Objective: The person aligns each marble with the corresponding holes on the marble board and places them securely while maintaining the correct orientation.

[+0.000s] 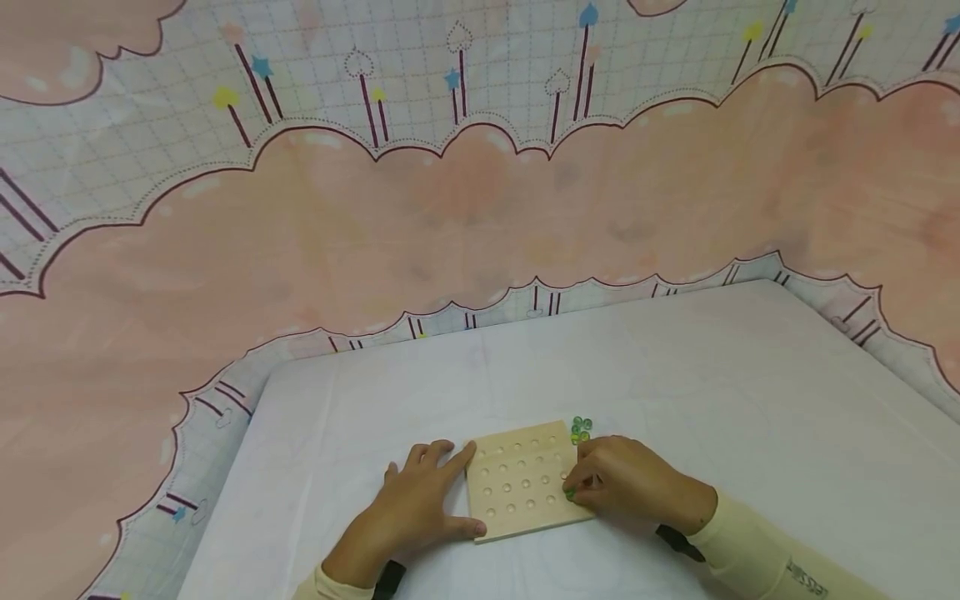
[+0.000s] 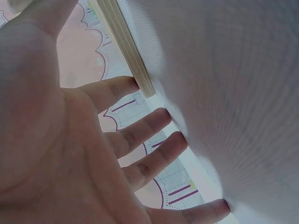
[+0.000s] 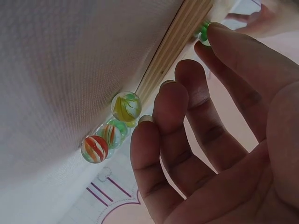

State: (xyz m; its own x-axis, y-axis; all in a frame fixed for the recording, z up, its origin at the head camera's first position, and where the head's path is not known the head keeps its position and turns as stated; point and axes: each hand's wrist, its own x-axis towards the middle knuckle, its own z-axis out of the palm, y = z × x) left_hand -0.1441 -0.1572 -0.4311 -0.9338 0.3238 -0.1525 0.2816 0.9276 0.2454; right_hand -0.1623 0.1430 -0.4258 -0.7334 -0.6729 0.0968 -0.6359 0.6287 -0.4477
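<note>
A pale wooden board (image 1: 517,483) with rows of round hollows lies on the white cloth. My left hand (image 1: 423,500) is spread at its left side, thumb on the near corner and a fingertip at the far corner; in the left wrist view the other fingertips rest on the cloth beside the board's edge (image 2: 124,44). At the board's right side my right hand (image 1: 630,483) pinches a green marble (image 3: 203,33) between thumb and index finger, close over a hollow near the right edge. The other right fingers are loosely bent.
Several glass marbles (image 1: 581,427) sit in a cluster by the board's far right corner; among them are a yellow-swirled marble (image 3: 126,106) and an orange-and-white one (image 3: 95,149). A white cloth (image 1: 660,358) covers the table, and a patterned curtain (image 1: 450,225) hangs behind it.
</note>
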